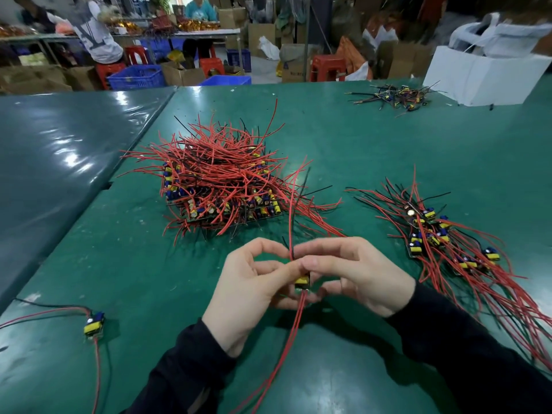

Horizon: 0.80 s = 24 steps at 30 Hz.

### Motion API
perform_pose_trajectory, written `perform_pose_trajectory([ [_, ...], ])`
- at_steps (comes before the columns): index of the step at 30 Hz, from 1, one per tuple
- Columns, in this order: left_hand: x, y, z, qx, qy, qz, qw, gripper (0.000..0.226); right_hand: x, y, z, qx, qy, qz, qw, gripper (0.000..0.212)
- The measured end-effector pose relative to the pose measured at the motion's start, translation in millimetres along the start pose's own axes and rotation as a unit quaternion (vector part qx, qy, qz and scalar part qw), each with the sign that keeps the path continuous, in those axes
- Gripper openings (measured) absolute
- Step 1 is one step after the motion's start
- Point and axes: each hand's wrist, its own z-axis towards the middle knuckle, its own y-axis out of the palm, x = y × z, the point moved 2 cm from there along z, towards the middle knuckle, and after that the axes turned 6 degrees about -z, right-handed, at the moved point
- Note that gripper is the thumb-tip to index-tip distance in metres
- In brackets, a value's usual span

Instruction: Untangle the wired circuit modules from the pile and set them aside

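Observation:
A tangled pile [221, 180] of circuit modules with red and black wires sits in the middle of the green table [373, 150]. Both hands meet in front of it around one small module [302, 281] with a yellow part. My left hand [251, 288] pinches the module from the left with thumb and fingers. My right hand [355, 276] pinches it and its wires from the right. Red wires run up from the module toward the pile and down toward me. A row of separated modules [448, 237] lies to the right.
A single module [94, 324] with wires lies at the near left. A smaller wire heap [394, 97] and a white box [484, 76] stand at the far right. A seam splits the table on the left. People, crates and stools fill the background.

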Motion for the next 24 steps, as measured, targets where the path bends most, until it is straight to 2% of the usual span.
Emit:
perform_pose_trajectory([
  [3,0.3,-0.9,0.5,0.019,-0.012,-0.006,1.0,0.058,2.7,0.3,-0.6,-0.032,-0.007,0.017,0.999,0.017],
  [7,-0.6,-1.9,1.3,0.024,-0.028,-0.017,0.999,0.062,4.9,-1.8,-0.7,-0.025,-0.011,-0.002,1.0,0.023],
  [12,-1.2,-3.6,2.0,0.017,-0.061,-0.006,0.998,0.045,4.0,-7.9,3.7,0.075,-0.044,0.076,0.993,0.017],
  [15,-4.2,-3.7,0.2,-0.016,-0.073,0.04,0.996,0.016,0.9,-14.1,4.8,0.14,-0.082,0.088,0.983,0.009],
  [17,-6.5,-3.5,-0.5,-0.015,-0.061,0.072,0.995,0.006,0.6,-15.4,5.4,0.151,-0.087,0.103,0.979,0.016],
  [20,-5.5,-5.3,1.8,-0.001,-0.014,0.1,0.995,0.015,1.7,-14.3,6.0,0.121,-0.055,0.113,0.985,0.044],
  [24,-5.2,-5.1,2.6,-0.003,0.026,0.13,0.991,0.017,4.2,-15.3,5.5,0.105,-0.053,0.037,0.992,0.04],
])
